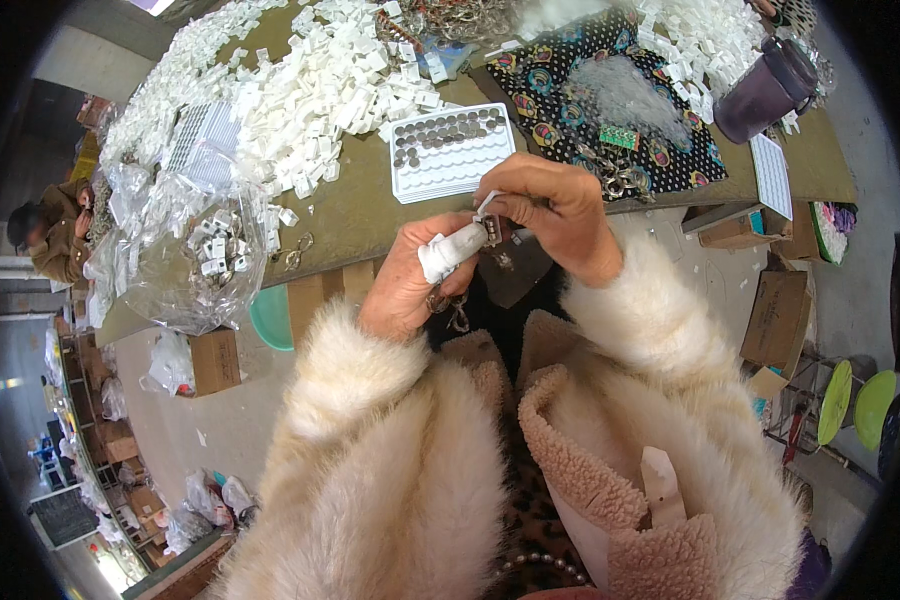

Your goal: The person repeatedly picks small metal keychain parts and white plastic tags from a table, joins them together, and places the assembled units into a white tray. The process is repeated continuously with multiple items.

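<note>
My left hand (402, 282), a white wrapping (450, 252) round one digit, is closed on a small piece with metallic parts (492, 228). Metal clasps and chain links (454, 308) hang below that hand. My right hand (560, 212) meets it from the right, thumb and finger pinched on a thin whitish strip (487, 204) at the top of the piece. The fingers cover much of it, so its exact kind is unclear. Just beyond my hands lies a white tray (440, 182) with rows of round silver button cells (448, 133).
White plastic cases (320, 95) heap the table (355, 225). Left stands a clear bag (185, 300) of keychain parts. Right, a patterned cloth (540, 85) bears clear pieces (625, 100) and green circuit boards (620, 137), beside a purple bottle (765, 92). Another person (60, 230) sits far left.
</note>
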`<action>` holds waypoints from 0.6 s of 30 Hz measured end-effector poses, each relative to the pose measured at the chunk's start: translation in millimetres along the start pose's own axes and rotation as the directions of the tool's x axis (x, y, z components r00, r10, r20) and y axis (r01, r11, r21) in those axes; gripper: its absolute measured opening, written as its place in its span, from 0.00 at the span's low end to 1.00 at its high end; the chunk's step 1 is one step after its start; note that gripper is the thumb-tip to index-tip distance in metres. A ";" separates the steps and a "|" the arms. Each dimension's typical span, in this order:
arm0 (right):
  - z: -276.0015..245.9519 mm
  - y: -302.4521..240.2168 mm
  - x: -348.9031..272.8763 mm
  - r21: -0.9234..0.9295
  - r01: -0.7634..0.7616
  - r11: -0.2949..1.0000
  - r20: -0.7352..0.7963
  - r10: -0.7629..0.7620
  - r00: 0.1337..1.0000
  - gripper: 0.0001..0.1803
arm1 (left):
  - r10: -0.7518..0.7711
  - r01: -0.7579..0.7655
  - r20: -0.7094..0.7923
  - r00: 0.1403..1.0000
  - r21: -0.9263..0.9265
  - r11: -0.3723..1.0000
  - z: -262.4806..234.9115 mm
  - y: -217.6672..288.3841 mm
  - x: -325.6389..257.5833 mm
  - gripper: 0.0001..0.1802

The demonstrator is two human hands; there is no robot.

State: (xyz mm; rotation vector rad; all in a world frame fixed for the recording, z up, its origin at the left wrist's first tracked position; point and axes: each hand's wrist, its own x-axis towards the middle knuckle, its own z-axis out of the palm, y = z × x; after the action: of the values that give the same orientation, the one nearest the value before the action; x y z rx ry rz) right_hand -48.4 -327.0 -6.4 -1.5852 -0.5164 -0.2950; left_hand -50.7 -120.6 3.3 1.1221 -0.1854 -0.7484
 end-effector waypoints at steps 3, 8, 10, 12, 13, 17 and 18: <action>8.7 6.1 -3.1 -0.372 0.309 0.875 -0.019 -0.340 0.940 0.08 | 0.002 -0.008 -0.075 0.997 -0.087 0.996 3.2 -5.8 -2.0 0.15; 17.8 13.4 -15.8 -0.464 0.397 0.792 0.035 -0.431 0.901 0.18 | -0.066 0.037 -0.131 0.989 -0.212 0.977 9.2 -10.5 -6.3 0.21; 21.0 14.9 -20.6 -0.609 0.429 0.667 0.087 -0.481 0.872 0.23 | -0.094 0.062 -0.181 0.979 -0.178 0.982 11.6 -12.9 -6.3 0.23; 20.8 15.8 -23.7 -0.635 0.440 0.635 0.089 -0.505 0.858 0.23 | -0.103 0.090 -0.058 0.993 -0.191 0.977 10.6 -12.1 -7.0 0.25; 20.6 16.0 -25.2 -0.647 0.441 0.622 0.095 -0.508 0.856 0.23 | -0.105 0.091 -0.085 0.991 -0.158 0.983 12.2 -14.1 -8.4 0.25; 18.9 16.0 -33.5 -0.661 0.436 0.611 0.054 -0.540 0.840 0.21 | -0.170 0.138 -0.129 0.977 -0.228 0.964 16.4 -21.7 -8.3 0.26; 17.5 15.1 -37.2 -0.664 0.398 0.633 0.048 -0.495 0.868 0.20 | -0.233 0.197 -0.141 0.962 -0.226 0.954 15.8 -21.5 -7.5 0.24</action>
State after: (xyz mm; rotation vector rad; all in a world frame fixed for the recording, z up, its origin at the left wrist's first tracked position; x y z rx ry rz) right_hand -75.1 -315.5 -39.1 -2.0813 -0.7514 -1.0698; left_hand -73.7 -132.6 -6.5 1.0056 0.1586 -0.8424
